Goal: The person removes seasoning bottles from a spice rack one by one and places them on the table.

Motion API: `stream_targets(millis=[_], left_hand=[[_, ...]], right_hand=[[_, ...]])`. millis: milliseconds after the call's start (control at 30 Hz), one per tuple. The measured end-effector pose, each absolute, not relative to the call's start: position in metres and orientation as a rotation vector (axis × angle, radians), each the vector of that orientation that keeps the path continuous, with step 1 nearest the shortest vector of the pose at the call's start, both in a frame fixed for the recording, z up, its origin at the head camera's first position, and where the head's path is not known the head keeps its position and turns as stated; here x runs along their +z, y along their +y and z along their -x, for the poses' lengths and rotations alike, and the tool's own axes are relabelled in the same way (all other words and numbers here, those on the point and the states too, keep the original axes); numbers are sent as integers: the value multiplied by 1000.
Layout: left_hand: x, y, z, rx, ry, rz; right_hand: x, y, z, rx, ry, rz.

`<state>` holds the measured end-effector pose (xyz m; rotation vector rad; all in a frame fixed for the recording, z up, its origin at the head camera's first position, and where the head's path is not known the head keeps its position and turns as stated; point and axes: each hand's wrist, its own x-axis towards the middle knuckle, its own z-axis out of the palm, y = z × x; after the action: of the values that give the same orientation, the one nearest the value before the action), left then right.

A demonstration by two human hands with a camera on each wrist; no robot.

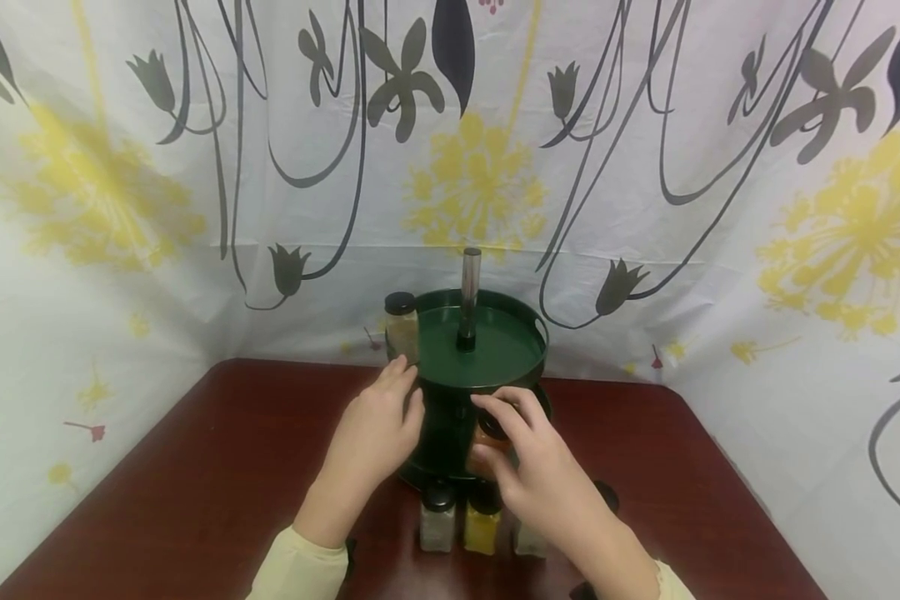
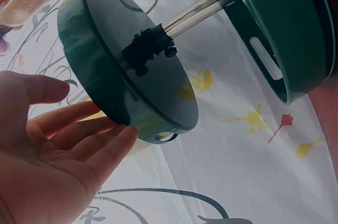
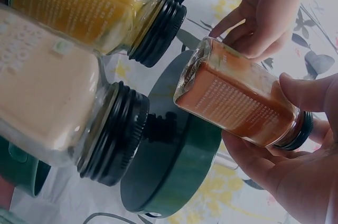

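Orange spice jar [image 3: 240,105]: clear glass, square-sided, black screw cap, filled with red-orange powder, white print on one face. Held at the lower tier of the rack, partly hidden in the head view.

Two-tier green spice rack [image 1: 487,354]: round dark-green trays with raised rims and cut-out handles, joined by a chrome centre post [image 1: 469,296], upright at the back-centre of the table. One black-capped jar [image 1: 402,327] of tan powder stands on the upper tray's left edge.

- left hand [image 1: 375,433]: forearm reaches forward from lower left, pale sleeve at the wrist. palm open, fingers [image 2: 79,129] straight and spread, tips pointing ahead.
- right hand [image 1: 528,467]: forearm comes in from lower right, back of hand up. fingers [image 3: 253,160] and thumb curled, pinching, close beside left hand.
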<state>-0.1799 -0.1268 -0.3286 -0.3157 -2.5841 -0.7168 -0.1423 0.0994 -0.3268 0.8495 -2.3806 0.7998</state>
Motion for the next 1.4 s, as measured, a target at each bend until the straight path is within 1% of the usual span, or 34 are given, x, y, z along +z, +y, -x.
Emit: stream_targets(millis=[300,533,1133,1400], left_hand=[[-326,-127,178,-725,-2578,332],[-334,-131,174,-792,-2640,307],[-348,-180,147,-656,-2754,254],[-351,-192,136,-643,-2724,230]], right_hand=[[-325,100,143,789,-2378,-841],[-321,99,143,766,-2352,-856],[-313,101,140,770,-2342,-884],[-312,104,140,762,-2338,-878]])
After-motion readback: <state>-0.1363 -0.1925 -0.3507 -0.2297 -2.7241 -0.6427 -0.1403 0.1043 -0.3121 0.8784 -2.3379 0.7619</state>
